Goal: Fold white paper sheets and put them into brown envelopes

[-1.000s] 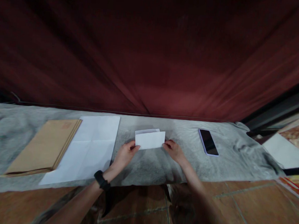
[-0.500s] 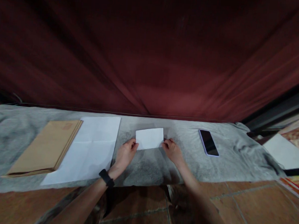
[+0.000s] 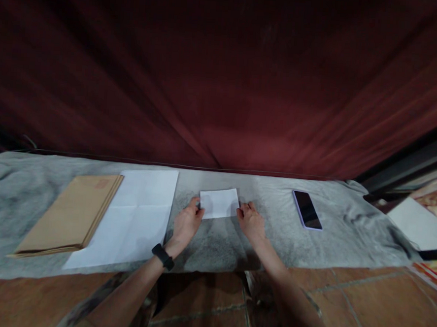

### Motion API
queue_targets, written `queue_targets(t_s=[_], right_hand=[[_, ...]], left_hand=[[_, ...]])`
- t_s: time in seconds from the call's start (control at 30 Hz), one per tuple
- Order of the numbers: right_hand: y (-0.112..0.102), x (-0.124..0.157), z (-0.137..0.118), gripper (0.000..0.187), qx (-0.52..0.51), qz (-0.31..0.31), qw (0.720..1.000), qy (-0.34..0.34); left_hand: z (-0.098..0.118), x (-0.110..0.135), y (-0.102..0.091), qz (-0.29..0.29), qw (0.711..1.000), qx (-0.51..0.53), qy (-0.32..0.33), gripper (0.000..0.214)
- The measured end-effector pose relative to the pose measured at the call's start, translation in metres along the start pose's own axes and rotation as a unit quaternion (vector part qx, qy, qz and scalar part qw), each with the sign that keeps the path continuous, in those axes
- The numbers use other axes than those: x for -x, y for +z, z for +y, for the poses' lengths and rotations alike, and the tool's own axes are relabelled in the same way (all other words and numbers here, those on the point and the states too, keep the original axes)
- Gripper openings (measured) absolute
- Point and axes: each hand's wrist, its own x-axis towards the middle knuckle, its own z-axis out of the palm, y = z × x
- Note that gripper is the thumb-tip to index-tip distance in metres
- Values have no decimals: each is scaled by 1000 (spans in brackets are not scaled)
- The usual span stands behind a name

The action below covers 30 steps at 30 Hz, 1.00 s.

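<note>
A small white folded paper (image 3: 219, 203) lies at the middle of the grey cloth, close to its surface. My left hand (image 3: 188, 221) pinches its lower left corner, thumb on the near edge and fingers along the side. At the opposite corner, my right hand (image 3: 251, 221) has its fingers closed on the right edge. Larger white sheets (image 3: 141, 218) with crease lines lie left of my left hand. A stack of brown paper envelopes (image 3: 67, 213) partly covers them.
A phone in a lilac case (image 3: 307, 210) lies on the grey cloth (image 3: 351, 231) to the right. Dark red fabric (image 3: 223, 85) hangs behind. Tiled floor (image 3: 380, 301) shows in front, and a white flat item (image 3: 420, 224) is at the far right.
The folded paper has come down slightly and looks flatter against the cloth, both hands staying at its sides. The whole view has shifted a little.
</note>
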Motion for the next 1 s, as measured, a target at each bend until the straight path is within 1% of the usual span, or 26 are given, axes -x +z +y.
queue_targets(t_s=[0.1, 0.17, 0.2, 0.27, 0.33, 0.4, 0.47, 0.53, 0.6, 0.8, 0.87, 0.93, 1.0], right_hand=[[-1, 2, -2, 24, 6, -3, 1000, 2], [-2, 3, -4, 24, 9, -2, 1000, 8], [-3, 3, -4, 24, 10, -1, 1000, 10], [-4, 4, -6, 24, 11, -1, 1000, 13], [-4, 4, -7, 24, 9, -2, 1000, 14], [-4, 4, -7, 23, 6, 0, 1000, 14], [-4, 4, -6, 23, 5, 3, 1000, 12], [-3, 4, -6, 24, 9, 4, 1000, 9], [-2, 3, -6, 24, 13, 2, 1000, 9], [0, 5, -5, 25, 13, 2, 1000, 13], [-1, 5, -4, 25, 13, 16, 1000, 18], [-1, 5, -5, 27, 7, 47, 999, 11], [0, 5, -7, 31, -23, 77, 996, -35]], left_hand=[[3, 3, -1, -5, 999, -37, 2, 40], [4, 5, 0, 15, 998, -51, 19, 36], [4, 6, 1, 35, 997, -53, 40, 33], [5, 10, 6, 79, 989, -54, 109, 30], [5, 15, 13, 108, 972, -56, 200, 33], [5, 23, 23, 109, 952, -67, 278, 40], [4, 30, 33, 93, 937, -93, 322, 47], [2, 36, 40, 73, 933, -124, 331, 54], [-1, 38, 45, 61, 933, -143, 324, 60], [-5, 36, 46, 55, 934, -165, 311, 64], [-4, 37, 46, 51, 933, -171, 312, 65], [-4, 37, 46, 47, 932, -173, 314, 65], [-4, 37, 46, 48, 934, -167, 313, 64]])
